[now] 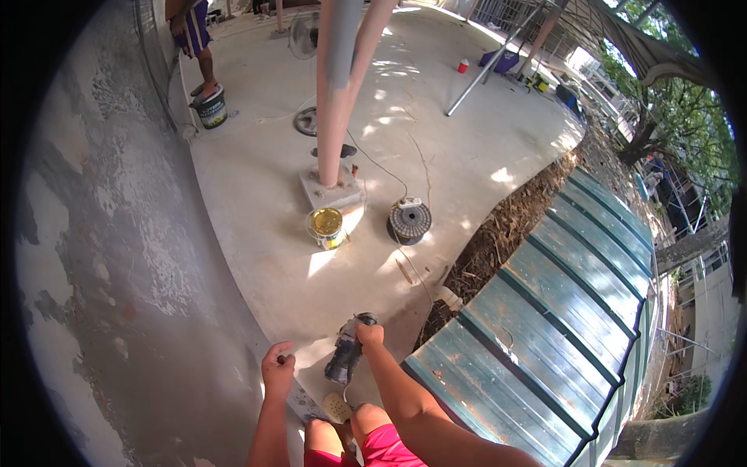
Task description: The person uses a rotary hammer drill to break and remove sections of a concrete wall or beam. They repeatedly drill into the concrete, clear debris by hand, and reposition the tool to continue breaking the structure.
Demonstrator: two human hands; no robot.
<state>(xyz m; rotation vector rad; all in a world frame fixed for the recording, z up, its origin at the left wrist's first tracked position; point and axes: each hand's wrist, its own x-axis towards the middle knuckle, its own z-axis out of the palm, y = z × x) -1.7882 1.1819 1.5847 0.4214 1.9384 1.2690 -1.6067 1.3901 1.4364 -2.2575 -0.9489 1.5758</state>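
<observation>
My right hand [370, 335] grips the head end of a dark, dusty power tool [343, 358] that looks like an angle grinder. Its body points back toward my knees, and a pale cord runs from its lower end. To its left, my left hand [278, 369] is curled beside the grey wall [179, 342]. A small dark rounded end [282, 359] shows among those fingers; its kind I cannot make out. Both hands are above the pale concrete floor [272, 265], near my feet.
Ahead stand a yellow paint can [327, 223], a cable reel [409, 220] and pink posts [334, 117] on a concrete base. Green metal roofing [537, 311] borders a soil strip on the right. At the far left another person [204, 62] stands on a bucket [210, 109].
</observation>
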